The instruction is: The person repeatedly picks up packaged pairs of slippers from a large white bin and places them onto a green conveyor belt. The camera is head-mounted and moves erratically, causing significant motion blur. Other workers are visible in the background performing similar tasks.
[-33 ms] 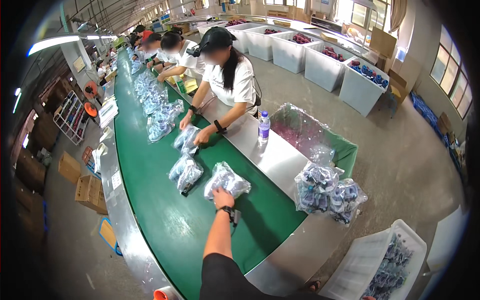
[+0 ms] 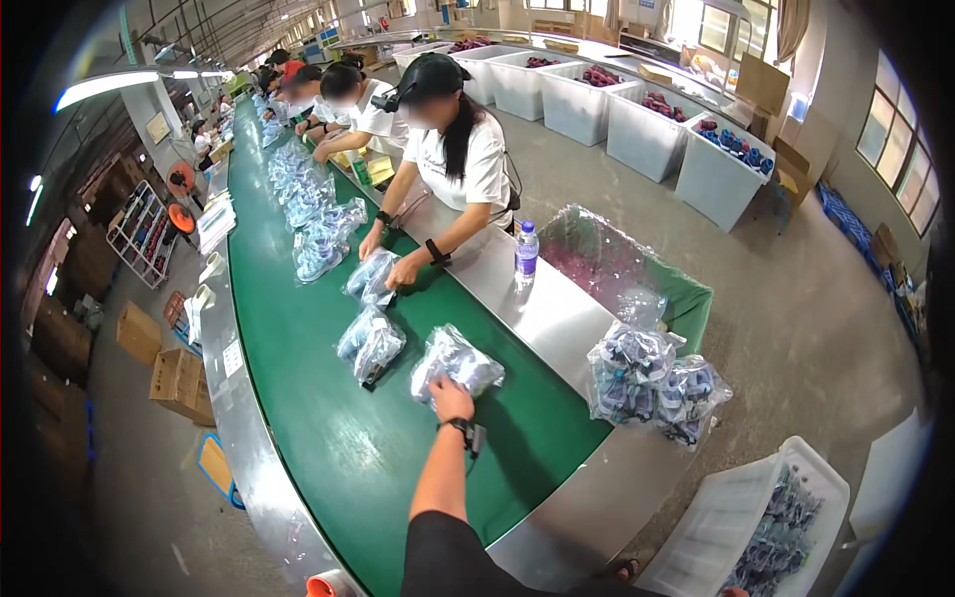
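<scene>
My left hand (image 2: 453, 400) reaches over the green belt with its fingers closed on the near edge of a clear plastic bag of pale shoes (image 2: 460, 363). A shadow falls on the belt to the right of the bag. Just left of it lies another bagged pair of shoes (image 2: 370, 345). Farther on, a co-worker's two hands touch a third bag of shoes (image 2: 372, 277). Only a sliver of skin shows at the bottom edge, seemingly my right hand (image 2: 734, 592), by the white bin of bagged shoes (image 2: 686, 527); its fingers are hidden.
Bagged shoes (image 2: 637, 373) are piled at the metal table's right end. A water bottle (image 2: 525, 251) stands on the metal ledge. Beyond it is a green-lined bin (image 2: 686, 308). More bags (image 2: 303, 199) line the belt (image 2: 298, 398) far off, with co-workers alongside.
My left hand and the bag of shoes have shifted slightly to the right. The co-worker's hands remain at their bag.
</scene>
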The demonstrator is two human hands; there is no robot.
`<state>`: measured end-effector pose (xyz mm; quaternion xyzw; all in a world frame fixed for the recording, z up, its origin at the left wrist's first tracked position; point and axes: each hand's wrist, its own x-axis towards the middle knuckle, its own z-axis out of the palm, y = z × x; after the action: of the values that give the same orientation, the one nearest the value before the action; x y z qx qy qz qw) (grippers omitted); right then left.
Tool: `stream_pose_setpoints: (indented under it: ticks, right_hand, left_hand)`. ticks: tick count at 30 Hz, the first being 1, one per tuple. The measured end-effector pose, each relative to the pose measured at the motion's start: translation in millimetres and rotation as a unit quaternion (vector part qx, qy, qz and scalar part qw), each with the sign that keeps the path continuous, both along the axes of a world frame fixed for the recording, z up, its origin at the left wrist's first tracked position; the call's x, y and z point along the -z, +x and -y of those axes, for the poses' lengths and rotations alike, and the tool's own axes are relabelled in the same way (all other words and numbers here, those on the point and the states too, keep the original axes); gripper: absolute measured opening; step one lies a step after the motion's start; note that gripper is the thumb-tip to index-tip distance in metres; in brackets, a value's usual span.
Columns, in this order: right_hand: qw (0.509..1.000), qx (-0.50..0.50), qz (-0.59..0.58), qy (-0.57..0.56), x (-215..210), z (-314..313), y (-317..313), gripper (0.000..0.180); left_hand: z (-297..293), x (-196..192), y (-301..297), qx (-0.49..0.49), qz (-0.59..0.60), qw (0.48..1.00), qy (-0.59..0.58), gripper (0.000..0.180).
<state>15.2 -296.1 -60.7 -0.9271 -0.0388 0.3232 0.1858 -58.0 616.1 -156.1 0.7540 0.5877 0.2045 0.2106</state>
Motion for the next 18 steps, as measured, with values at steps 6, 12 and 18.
stream_pose_setpoints:
  ticks: [6, 12, 18]
  right_hand:
    - [0.998, -0.059, -0.011, -0.001, 1, -29, 12, 0.041]
    - [0.998, -0.057, 0.018, 0.019, 16, -23, 11, 0.042]
    - [0.989, 0.011, 0.071, 0.13, 2, -36, -2, 0.034]
  left_hand:
    - [135, -26, -1, 0.078, 0.124, 0.988, 0.049, 0.063]
    - [224, -21, 12, -0.096, 0.634, 0.667, -0.378, 0.06]
    - [216, -6, -11, -0.19, 0.653, 0.562, -0.47, 0.056]
